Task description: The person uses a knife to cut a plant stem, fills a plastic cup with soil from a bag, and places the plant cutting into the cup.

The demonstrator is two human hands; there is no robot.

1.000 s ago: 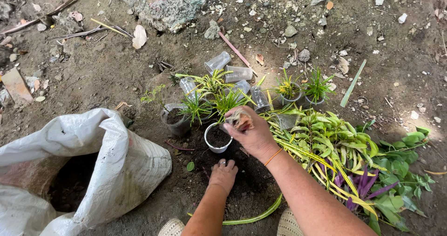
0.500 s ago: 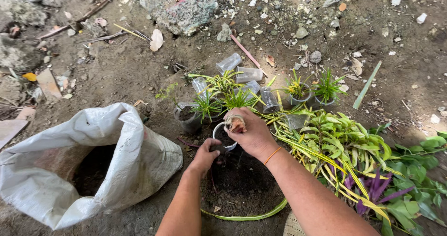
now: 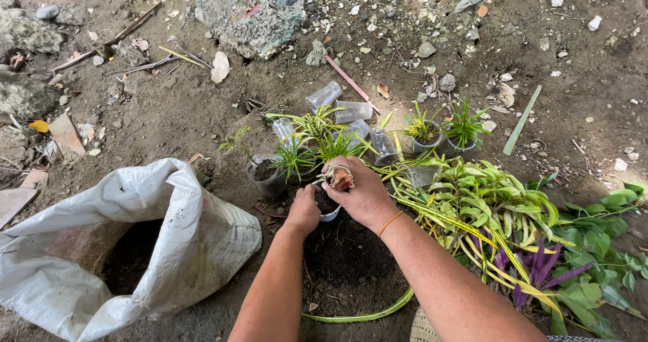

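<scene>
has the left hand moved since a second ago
Yes. The left hand has come up off the dark soil pile to the small cup beside the right hand.

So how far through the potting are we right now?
Done: several small cups already hold green plants. In hand: the right hand holds a plant's root clump over a clear cup that the left hand steadies. Left: empty cups and a pile of loose plants.
</scene>
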